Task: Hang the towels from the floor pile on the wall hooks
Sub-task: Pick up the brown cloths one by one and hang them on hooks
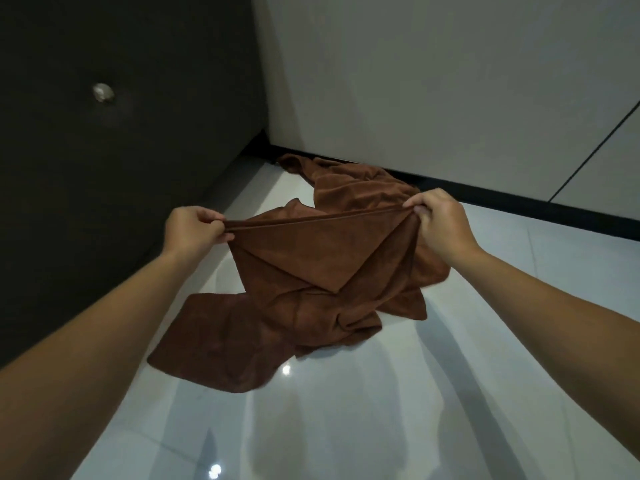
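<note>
An indoor tiled room, most likely a bathroom or washroom. A glossy white tiled floor [346, 427] reflects ceiling lights. On the left stands a dark wall panel [104, 185] carrying a round metal peg [103, 92]; on the far side a pale smooth wall [415, 81] meets the floor at a black skirting strip [485, 195]. Brown towels [346, 181] lie heaped near the far corner
</note>
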`<control>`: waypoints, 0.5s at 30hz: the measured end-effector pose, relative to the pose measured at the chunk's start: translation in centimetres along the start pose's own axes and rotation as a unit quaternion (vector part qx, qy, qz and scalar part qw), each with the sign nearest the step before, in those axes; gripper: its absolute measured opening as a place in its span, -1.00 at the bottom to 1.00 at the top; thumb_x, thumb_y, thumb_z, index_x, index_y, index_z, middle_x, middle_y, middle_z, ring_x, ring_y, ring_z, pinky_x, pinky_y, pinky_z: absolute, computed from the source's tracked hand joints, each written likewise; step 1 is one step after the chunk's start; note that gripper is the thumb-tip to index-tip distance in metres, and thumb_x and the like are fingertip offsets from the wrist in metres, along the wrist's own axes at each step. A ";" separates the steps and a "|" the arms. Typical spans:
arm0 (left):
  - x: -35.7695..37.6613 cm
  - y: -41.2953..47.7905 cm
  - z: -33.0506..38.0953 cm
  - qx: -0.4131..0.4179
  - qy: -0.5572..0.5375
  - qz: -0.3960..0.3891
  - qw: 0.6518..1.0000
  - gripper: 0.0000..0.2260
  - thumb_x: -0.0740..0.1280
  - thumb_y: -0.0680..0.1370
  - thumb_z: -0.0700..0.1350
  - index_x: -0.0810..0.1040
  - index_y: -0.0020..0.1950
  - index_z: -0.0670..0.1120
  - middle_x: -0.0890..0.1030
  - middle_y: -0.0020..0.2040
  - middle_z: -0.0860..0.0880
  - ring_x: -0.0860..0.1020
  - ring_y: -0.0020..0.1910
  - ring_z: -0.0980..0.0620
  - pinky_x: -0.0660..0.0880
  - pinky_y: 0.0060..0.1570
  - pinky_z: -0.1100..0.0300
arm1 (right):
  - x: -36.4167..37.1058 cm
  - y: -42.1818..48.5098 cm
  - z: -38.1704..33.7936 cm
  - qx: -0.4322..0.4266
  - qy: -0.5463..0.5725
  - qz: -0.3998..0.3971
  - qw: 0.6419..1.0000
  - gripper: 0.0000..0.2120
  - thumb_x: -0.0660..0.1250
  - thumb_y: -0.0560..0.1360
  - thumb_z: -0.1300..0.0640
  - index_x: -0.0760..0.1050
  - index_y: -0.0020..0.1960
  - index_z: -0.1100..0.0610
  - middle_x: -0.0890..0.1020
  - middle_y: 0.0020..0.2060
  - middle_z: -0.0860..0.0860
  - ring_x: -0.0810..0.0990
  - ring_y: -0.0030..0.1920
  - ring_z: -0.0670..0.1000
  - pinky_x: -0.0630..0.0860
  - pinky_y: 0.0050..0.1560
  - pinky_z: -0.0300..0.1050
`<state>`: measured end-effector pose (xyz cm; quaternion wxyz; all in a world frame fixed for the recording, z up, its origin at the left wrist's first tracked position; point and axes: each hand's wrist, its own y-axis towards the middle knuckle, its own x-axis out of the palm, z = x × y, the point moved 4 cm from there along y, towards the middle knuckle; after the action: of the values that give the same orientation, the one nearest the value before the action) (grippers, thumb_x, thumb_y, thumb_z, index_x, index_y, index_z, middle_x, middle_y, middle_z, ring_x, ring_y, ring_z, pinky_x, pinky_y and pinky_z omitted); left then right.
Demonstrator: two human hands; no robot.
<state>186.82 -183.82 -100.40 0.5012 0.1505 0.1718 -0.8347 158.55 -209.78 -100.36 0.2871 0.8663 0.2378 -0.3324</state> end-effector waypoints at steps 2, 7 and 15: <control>-1.5 -0.2 0.7 0.018 0.002 0.027 0.999 -0.88 0.31 0.56 -0.30 0.57 -0.06 -0.09 0.60 -0.08 -0.05 0.66 -0.13 0.05 0.63 -0.04 0.18 | -0.1 0.3 -1.1 -0.028 -0.001 0.004 1.000 -0.78 0.22 0.55 0.38 0.61 -0.01 0.17 0.51 -0.04 0.00 0.45 0.00 -0.08 0.27 0.01 -0.48; -4.2 -0.5 3.8 -0.007 -0.119 0.074 0.990 -0.89 0.30 0.59 -0.20 0.52 0.10 -0.09 0.60 0.00 -0.06 0.67 -0.13 0.06 0.63 -0.01 0.15 | -1.1 1.3 -3.2 -0.032 0.042 0.047 0.998 -0.80 0.24 0.55 0.33 0.48 -0.06 0.04 0.55 -0.10 -0.04 0.51 -0.05 -0.06 0.35 -0.06 -0.34; -6.9 -1.9 6.4 0.115 -0.068 0.040 0.990 -0.65 0.45 0.47 -0.23 0.51 0.23 -0.08 0.60 0.03 0.02 0.61 -0.02 0.13 0.54 -0.16 0.31 | -1.3 1.8 -4.4 -0.017 0.058 0.060 0.996 -0.81 0.25 0.56 0.34 0.58 0.07 0.16 0.60 -0.01 0.01 0.53 0.02 -0.07 0.36 0.05 -0.35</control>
<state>187.79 -180.38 -91.47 0.5242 0.1564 0.0340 -0.8364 160.69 -208.50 -96.09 0.3072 0.8917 0.2077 -0.2595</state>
